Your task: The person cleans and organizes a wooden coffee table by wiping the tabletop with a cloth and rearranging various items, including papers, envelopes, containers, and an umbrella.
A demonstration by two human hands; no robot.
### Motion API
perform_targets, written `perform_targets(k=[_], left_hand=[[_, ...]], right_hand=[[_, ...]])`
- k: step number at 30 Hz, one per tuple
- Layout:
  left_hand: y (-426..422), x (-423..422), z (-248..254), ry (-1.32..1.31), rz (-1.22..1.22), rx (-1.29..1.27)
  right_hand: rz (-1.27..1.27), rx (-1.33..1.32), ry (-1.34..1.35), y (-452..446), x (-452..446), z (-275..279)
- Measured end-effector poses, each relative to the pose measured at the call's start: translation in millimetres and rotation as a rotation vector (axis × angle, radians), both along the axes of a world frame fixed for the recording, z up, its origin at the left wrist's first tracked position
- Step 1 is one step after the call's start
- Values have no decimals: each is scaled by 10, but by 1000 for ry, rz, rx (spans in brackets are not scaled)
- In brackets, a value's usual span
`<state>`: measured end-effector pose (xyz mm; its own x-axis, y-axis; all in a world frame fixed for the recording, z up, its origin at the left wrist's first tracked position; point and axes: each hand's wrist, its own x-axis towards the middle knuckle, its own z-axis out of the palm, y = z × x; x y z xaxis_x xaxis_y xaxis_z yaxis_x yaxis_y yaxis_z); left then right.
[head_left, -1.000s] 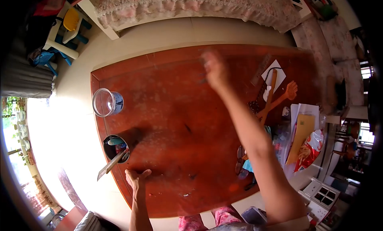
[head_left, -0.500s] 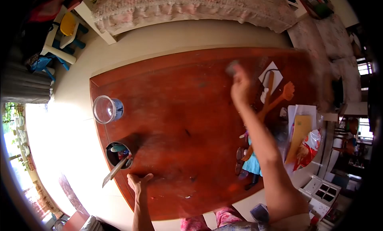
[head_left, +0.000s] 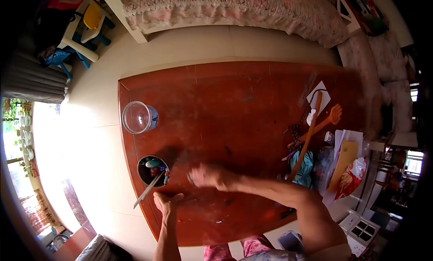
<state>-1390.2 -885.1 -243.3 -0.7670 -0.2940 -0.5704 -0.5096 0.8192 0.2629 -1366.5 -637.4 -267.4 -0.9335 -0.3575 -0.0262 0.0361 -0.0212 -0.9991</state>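
Observation:
My left hand [head_left: 167,202] rests at the table's near left edge with its thumb stretched out from the fingers, holding nothing. Just beyond it stands a dark cup [head_left: 140,174] with several small colourful items inside and a long flat stick [head_left: 146,193] leaning out over the rim. My right hand [head_left: 211,177] is over the table to the right of the cup, blurred by motion. Its fingers are closed around a small greyish thing [head_left: 191,177], whose kind I cannot make out. A clear plastic tub [head_left: 153,118] sits farther back on the left.
On the reddish-brown wooden table [head_left: 216,98] lie a back scratcher [head_left: 334,114], a long wooden stick [head_left: 306,141], turquoise cloth [head_left: 303,164], a brown envelope [head_left: 345,159] and a red packet [head_left: 352,179]. A bed with a ruffled cover [head_left: 234,13] stands beyond.
My right hand has swung from the far right part of the table back to near the cup, still closed on the small thing. My left hand stays beside the cup; the view has shifted slightly.

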Motion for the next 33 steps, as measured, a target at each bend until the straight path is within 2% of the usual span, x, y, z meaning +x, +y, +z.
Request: perform_targets(k=[1,2,3,4,6,7,8,10,12,15,16,17,18,19,20,21,22,23,25,26,27,28,30,32,33], left_hand=[[22,-15,34,6,2,0],[57,-29,75,-10,12,8],[60,-46,104,-26,24,12],[36,-37,83,-19,35,6],[21,27,-5,50,4,-6],[77,-41,109,15,34,71],[75,-47,110,19,41,71],[46,-26,115,45,25,176],[130,-82,248,-2,68,218],[117,-60,214,33,21,145],[107,-48,197,33,28,142],[94,-38,180,46,20,149],[77,-19,166,55,9,156],[65,1,123,49,-10,89],[69,8,113,47,-8,92],[75,8,111,66,-13,88],[56,22,101,84,-17,81],[7,53,-4,58,-34,18],[-19,79,-101,66,-22,-5],[-30,80,-112,71,-31,-32],[-9,57,-98,26,12,-29],[-9,44,-86,30,16,-29],[9,64,-73,76,-14,-45],[56,-19,45,-6,30,-37],[78,-60,89,-87,67,-27]], right_hand=[[27,320,589,-36,267,-98],[55,219,516,95,167,143],[89,-94,61,327,-28,370],[-186,-121,-47,541,-136,346],[-798,266,83,1101,-381,117],[-1019,564,114,1423,-548,-33],[-1265,977,263,1754,-733,-277],[-1447,1159,145,1968,-1127,-528],[-1357,1183,236,1642,-1595,-403],[-980,794,460,1011,-2225,-388],[-724,649,420,799,-2265,-159],[-610,554,389,594,-2256,-231],[-561,590,540,430,-2139,-283],[-445,769,609,328,-1890,-156],[-325,465,465,191,-1623,-281],[-219,450,376,113,-1240,-416],[-148,311,329,84,-842,23],[-26,-52,-320,-106,-519,186],[138,30,9,-220,332,97],[402,450,271,-205,648,70],[451,470,178,-226,727,314],[198,440,92,-282,692,534],[-199,398,113,-277,309,909],[-415,343,72,-379,-172,1161],[-435,325,141,-441,-409,1144]])
